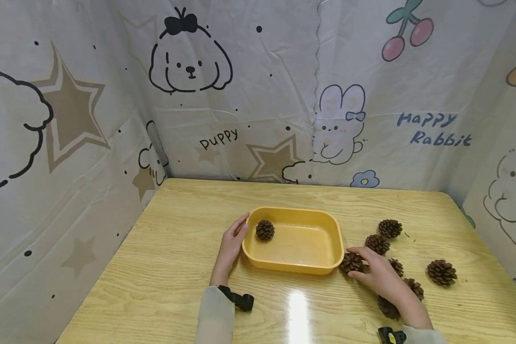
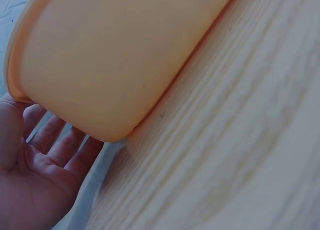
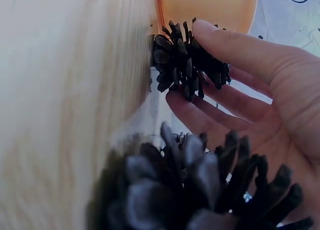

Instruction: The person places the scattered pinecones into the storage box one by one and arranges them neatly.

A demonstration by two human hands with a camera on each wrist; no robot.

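A yellow plastic tub [image 1: 332,228] stands mid-table with one pine cone [image 1: 264,230] inside at its left end. My left hand [image 1: 234,241] rests with straight fingers against the tub's left wall [image 2: 100,64]; the palm [image 2: 35,165] shows in the left wrist view. My right hand [image 1: 371,270] pinches a pine cone [image 1: 351,262] on the table by the tub's right front corner. In the right wrist view the thumb and fingers close round that cone [image 3: 182,64], with the tub [image 3: 205,7] just behind it.
Several loose pine cones lie right of the tub: one [image 1: 389,228] farthest back, one [image 1: 377,243] behind my hand, one [image 1: 441,272] far right, others under my wrist [image 1: 388,306]. Printed cartoon fabric walls the wooden table [image 1: 163,248] on three sides.
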